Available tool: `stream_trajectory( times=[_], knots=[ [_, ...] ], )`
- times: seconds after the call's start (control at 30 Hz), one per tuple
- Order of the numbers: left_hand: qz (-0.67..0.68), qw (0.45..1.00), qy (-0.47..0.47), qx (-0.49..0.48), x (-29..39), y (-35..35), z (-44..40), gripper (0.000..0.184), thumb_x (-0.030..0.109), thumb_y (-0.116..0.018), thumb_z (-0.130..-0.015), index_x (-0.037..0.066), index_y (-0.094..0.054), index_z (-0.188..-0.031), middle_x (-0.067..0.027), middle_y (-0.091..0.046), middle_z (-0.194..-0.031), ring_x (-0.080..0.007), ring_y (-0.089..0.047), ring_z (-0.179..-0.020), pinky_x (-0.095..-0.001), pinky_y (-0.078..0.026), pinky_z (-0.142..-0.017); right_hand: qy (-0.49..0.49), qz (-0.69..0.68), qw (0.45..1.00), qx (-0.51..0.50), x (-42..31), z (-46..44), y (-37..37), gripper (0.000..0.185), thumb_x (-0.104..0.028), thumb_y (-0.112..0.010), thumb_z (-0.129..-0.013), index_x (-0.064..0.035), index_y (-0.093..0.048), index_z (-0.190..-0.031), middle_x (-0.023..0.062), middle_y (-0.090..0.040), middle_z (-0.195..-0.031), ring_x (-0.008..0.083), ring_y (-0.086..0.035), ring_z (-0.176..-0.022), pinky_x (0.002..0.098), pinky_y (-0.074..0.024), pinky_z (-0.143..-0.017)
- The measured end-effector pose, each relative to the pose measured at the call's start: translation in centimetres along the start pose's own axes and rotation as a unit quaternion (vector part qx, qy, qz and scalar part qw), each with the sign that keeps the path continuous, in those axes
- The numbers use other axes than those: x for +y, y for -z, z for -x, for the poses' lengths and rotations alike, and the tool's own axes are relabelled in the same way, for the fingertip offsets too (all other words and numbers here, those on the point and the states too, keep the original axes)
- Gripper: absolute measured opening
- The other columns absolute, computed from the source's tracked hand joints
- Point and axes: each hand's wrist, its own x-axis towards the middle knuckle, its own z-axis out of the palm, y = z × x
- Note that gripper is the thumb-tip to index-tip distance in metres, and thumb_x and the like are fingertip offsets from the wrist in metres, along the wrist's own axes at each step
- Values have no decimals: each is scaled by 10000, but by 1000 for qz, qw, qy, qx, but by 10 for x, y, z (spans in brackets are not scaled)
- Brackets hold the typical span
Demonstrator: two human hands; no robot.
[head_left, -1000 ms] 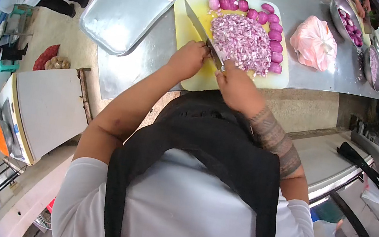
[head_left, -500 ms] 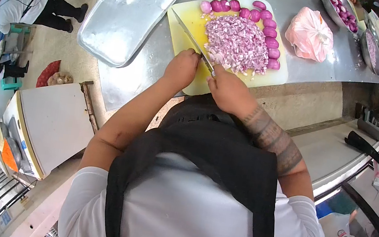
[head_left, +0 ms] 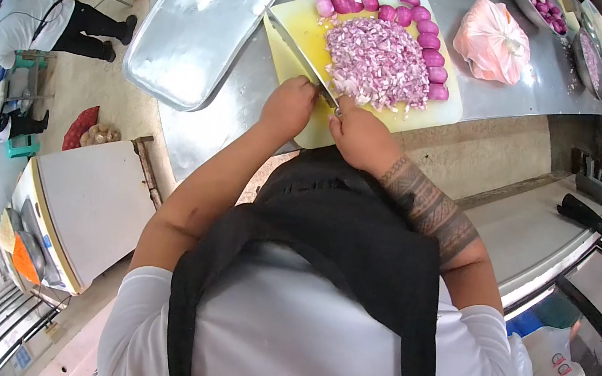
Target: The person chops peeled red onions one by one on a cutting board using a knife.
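In my right hand (head_left: 360, 136) is the handle of a kitchen knife (head_left: 298, 55), its long blade slanting up and left over the cutting board (head_left: 433, 122). My left hand (head_left: 288, 106) is closed beside the blade, low on the board's left part; its fingertips are hidden, so what they hold cannot be made out. A heap of finely chopped red onion (head_left: 379, 60) covers the middle of the board. Peeled red onions (head_left: 432, 58) line its far and right edges.
Left of the board, a large translucent rectangular tray or lid (head_left: 199, 35) lies on the metal table (head_left: 205, 132). A tied pink plastic bag (head_left: 493, 42) and bowls of onions, whole (head_left: 545, 11) and chopped (head_left: 592, 63), stand right. Another person (head_left: 55, 23) is at far left.
The view has shifted slightly. Both hands and the knife keep nearly the same place on the board, and the onions look unchanged.
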Motion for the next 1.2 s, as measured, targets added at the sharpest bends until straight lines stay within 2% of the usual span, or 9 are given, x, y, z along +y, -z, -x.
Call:
stream_trajectory(
  times=[0.13, 0.2, 0.27, 0.43, 0.57, 0.77, 0.97, 1.07, 1.2],
  knots=[
    [126, 975, 59, 173, 1, 33, 1, 124, 134, -666, -933, 34, -735, -961, -152, -703, -927, -337, -704, -859, -422, -568, -791, -2, 10, 999, -46, -3, 9, 16, 311, -286, -564, -1031, 21, -548, -1080, 282, -691, -972, 486, -672, -966, 567, -515, -841],
    [172, 930, 56, 321, -3, 67, -4, 53, 42, -737, -886, 39, -730, -938, -104, -703, -867, -189, -679, -725, -325, -554, -690, 12, -16, 997, -80, 9, 23, 20, 327, -289, -578, -1030, 25, -563, -1118, 281, -697, -987, 476, -678, -965, 555, -517, -832],
    [145, 917, 48, 368, -2, 104, -16, 57, 44, -742, -881, 26, -724, -933, -102, -701, -859, -179, -647, -704, -310, -540, -677, 5, -69, 995, -66, 31, 33, 20, 351, -294, -592, -1029, 28, -575, -1167, 278, -705, -991, 467, -685, -956, 543, -521, -821],
    [34, 966, -28, 256, -15, 123, -80, 178, 167, -750, -910, 63, -742, -1054, -123, -724, -1064, -279, -712, -977, -389, -566, -830, -113, -103, 988, -7, 40, 33, 57, 439, -303, -613, -1029, 39, -574, -1301, 260, -724, -946, 451, -704, -901, 518, -535, -784],
    [-50, 974, -115, 188, -26, 99, -161, 277, 227, -762, -895, 70, -727, -1121, -162, -722, -1168, -359, -701, -1068, -456, -560, -893, 8, 136, 991, 12, 49, 37, 37, 285, -255, -579, -1016, -7, -565, -1155, 235, -722, -868, 435, -717, -804, 539, -559, -717],
    [-107, 990, 21, -95, -37, 56, -217, 428, 259, -780, -874, 55, -667, -1232, -210, -714, -1205, -405, -684, -1116, -475, -539, -963, 27, 167, 985, -14, 52, 36, 33, 263, -269, -589, -994, -46, -525, -1117, 199, -715, -819, 416, -715, -735, 545, -563, -651],
    [-129, 990, 41, -45, -47, 37, -199, 425, 284, -788, -874, 46, -677, -1208, -233, -729, -1123, -416, -691, -1098, -490, -547, -935, 82, 165, 983, -27, 70, 31, 44, 265, -285, -598, -992, -58, -533, -1112, 174, -709, -793, 408, -706, -696, 541, -558, -627],
    [-142, 981, 65, -116, -43, 43, -203, 324, 250, -713, -919, 30, -668, -1153, -221, -712, -1146, -415, -690, -1111, -508, -556, -941, 72, 152, 983, -78, 70, 23, 57, 280, -295, -608, -996, -51, -537, -1113, 187, -709, -833, 414, -711, -768, 539, -555, -690],
    [-81, 990, 115, -20, -26, 57, -185, 359, 325, -785, -854, 47, -726, -1074, -223, -714, -1132, -408, -677, -1086, -481, -539, -939, 58, -18, 986, -152, 69, 14, 79, 318, -316, -593, -1025, -12, -540, -1100, 242, -690, -943, 442, -674, -932, 528, -509, -812]
  ],
)
